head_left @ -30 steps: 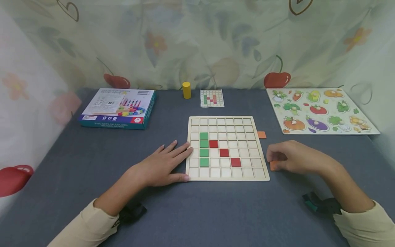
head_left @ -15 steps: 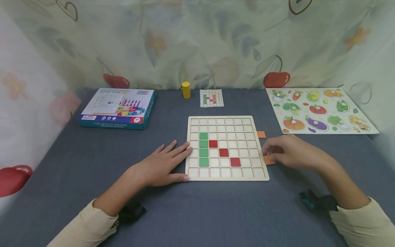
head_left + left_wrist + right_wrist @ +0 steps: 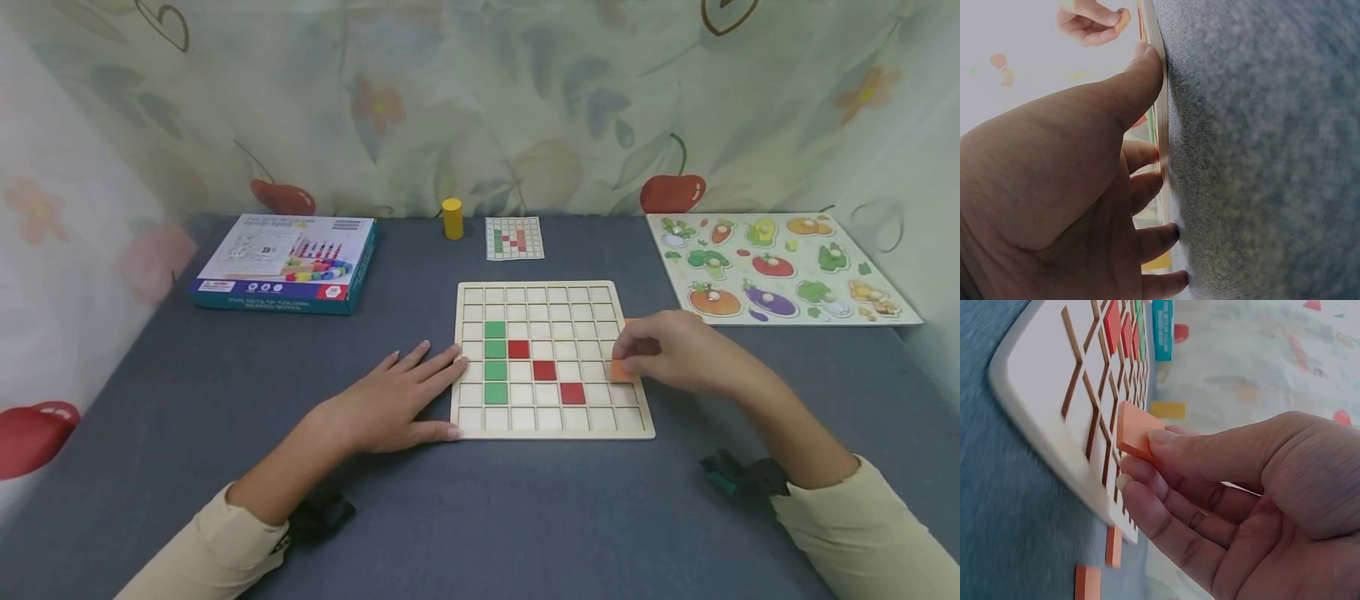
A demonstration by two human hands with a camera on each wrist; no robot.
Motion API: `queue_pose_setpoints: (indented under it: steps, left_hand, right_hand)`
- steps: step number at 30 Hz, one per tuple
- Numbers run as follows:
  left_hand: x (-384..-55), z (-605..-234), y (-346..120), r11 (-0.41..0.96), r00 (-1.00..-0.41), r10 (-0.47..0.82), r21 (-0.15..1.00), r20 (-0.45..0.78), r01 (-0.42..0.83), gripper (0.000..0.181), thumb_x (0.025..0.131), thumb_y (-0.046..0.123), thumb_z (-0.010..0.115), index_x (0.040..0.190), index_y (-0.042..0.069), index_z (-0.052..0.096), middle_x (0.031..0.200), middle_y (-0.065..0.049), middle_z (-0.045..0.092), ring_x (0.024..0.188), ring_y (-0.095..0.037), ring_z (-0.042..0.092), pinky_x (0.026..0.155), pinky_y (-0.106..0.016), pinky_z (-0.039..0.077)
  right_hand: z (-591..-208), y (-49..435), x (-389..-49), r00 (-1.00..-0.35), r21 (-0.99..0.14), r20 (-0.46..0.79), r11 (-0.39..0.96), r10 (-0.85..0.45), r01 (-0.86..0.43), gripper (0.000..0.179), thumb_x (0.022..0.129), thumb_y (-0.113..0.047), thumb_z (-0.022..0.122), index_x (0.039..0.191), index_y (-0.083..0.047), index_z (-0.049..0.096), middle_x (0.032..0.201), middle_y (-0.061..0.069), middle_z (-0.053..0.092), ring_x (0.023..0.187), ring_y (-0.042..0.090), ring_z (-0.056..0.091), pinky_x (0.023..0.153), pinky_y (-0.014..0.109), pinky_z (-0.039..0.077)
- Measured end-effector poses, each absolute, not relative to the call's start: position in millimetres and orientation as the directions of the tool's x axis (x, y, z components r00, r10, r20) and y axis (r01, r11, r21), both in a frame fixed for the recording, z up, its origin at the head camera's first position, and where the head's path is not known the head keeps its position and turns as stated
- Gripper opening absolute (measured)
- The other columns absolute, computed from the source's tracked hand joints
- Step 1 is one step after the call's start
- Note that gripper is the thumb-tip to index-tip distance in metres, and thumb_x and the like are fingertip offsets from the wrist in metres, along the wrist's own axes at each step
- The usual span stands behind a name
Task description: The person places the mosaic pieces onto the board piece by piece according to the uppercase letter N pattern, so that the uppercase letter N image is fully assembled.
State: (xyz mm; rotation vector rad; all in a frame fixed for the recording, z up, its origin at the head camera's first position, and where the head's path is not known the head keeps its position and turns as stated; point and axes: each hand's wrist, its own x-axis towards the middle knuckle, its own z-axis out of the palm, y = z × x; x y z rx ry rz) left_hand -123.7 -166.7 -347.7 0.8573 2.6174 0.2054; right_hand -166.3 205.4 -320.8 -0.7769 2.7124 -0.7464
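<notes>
A pale wooden grid board (image 3: 550,419) lies flat on the dark table. In it sit a column of several green tiles (image 3: 495,371) and three red tiles (image 3: 543,371) stepping down to the right. My left hand (image 3: 390,404) rests with spread fingers at the board's left edge, thumb near the lower corner. Between thumb and fingers my right hand (image 3: 678,350) pinches an orange square tile (image 3: 1136,428), held over the right-hand columns of the grid. Beside the board, in the right wrist view, are two more orange tiles (image 3: 1114,545), largely hidden behind the hand in the head view.
Behind the board lies a small printed pattern card (image 3: 514,239), with a yellow cylinder (image 3: 452,219) standing to its left. A boxed set (image 3: 285,262) is at the back left. At the back right lies a vegetable puzzle board (image 3: 783,271). A patterned cloth (image 3: 480,108) hangs behind.
My right hand has carried the orange tile up and left, from the table beside the board to over its right columns. The left hand has stayed put.
</notes>
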Motion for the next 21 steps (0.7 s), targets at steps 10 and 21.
queue_pose_setpoints:
  steps: [10, 21]
  left_hand:
    - [-124, -348, -167, 0.807, -0.745, 0.591, 0.248, -0.31, 0.536, 0.09, 0.094, 0.068, 0.052, 0.163, 0.024, 0.015, 0.168, 0.002, 0.007, 0.152, -0.034, 0.003, 0.116, -0.062, 0.01]
    - [-125, -350, -166, 0.81, -0.749, 0.586, 0.237, -0.309, 0.536, 0.091, 0.092, 0.07, 0.051, 0.163, 0.025, 0.014, 0.168, 0.003, 0.006, 0.152, -0.034, 0.003, 0.116, -0.062, 0.011]
  right_hand:
    - [-329, 172, -176, -0.829, -0.532, -0.025, 0.709, -0.559, -0.462, 0.013, 0.084, -0.002, 0.079, 0.086, -0.014, 0.075, 0.08, -0.007, 0.067, 0.078, 0.018, 0.057, 0.07, 0.037, 0.048]
    - [-337, 154, -179, -0.814, -0.563, -0.009, 0.676, -0.581, -0.476, 0.013, 0.084, 0.001, 0.073, 0.084, -0.012, 0.074, 0.075, -0.005, 0.066, 0.072, 0.016, 0.056, 0.066, 0.035, 0.048]
